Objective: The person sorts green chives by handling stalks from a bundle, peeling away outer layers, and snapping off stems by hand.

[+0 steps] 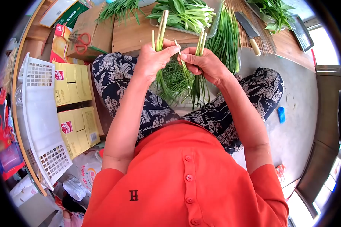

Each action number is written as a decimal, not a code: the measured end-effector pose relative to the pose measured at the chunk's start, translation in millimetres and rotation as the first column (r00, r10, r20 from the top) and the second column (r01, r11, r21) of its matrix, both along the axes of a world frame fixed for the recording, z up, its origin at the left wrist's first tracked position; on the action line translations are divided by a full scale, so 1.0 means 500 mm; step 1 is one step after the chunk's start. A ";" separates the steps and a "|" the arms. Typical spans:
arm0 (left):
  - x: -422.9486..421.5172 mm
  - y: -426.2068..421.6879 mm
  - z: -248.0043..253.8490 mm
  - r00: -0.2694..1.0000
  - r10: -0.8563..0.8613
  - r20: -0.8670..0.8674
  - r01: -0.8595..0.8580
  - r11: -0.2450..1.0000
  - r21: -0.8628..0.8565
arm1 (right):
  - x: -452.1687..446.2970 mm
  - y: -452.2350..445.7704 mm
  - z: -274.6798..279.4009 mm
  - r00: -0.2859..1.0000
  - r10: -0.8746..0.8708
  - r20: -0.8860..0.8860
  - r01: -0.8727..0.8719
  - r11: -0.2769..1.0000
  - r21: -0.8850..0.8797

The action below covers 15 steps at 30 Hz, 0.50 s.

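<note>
My left hand is closed around a few upright chive stalks, one thicker and brownish at its top; green leaves hang below the fist. Close beside it, my right hand grips a small bunch of chives, pale ends up and leaves drooping down. A single stalk slants between the two hands, at the right fingertips. Which hand holds it I cannot tell for sure. Beneath the hands, between my knees, lies a pile of loose green leaves.
Ahead on the wooden table are a tray of leafy greens, long chives and a knife. Red-handled scissors are by a cardboard box. Yellow boxes and a white plastic rack stand left.
</note>
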<state>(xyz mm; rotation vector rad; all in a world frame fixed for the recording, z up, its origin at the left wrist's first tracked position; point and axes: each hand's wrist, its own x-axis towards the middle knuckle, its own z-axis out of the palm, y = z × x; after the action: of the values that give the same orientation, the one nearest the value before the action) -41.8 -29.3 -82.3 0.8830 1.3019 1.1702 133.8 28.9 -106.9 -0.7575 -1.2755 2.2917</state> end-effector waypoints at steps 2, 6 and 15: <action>0.000 0.002 -0.003 1.000 0.018 -0.024 -0.017 0.999 0.031 | -0.003 0.000 0.000 1.000 -0.004 0.003 0.004 1.000 0.017; -0.001 0.007 -0.008 0.994 0.049 -0.101 -0.043 0.998 0.052 | -0.009 -0.002 0.001 0.998 -0.048 0.037 0.044 0.994 0.096; -0.001 0.009 -0.008 0.986 0.059 -0.155 -0.044 0.994 0.101 | -0.009 0.002 -0.003 1.000 -0.028 0.011 0.027 0.999 0.037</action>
<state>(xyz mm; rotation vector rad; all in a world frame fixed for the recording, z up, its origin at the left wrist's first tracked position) -42.2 -24.5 -86.4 1.0359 1.4122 1.2326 129.4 29.8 -108.4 -0.7717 -1.3012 2.2386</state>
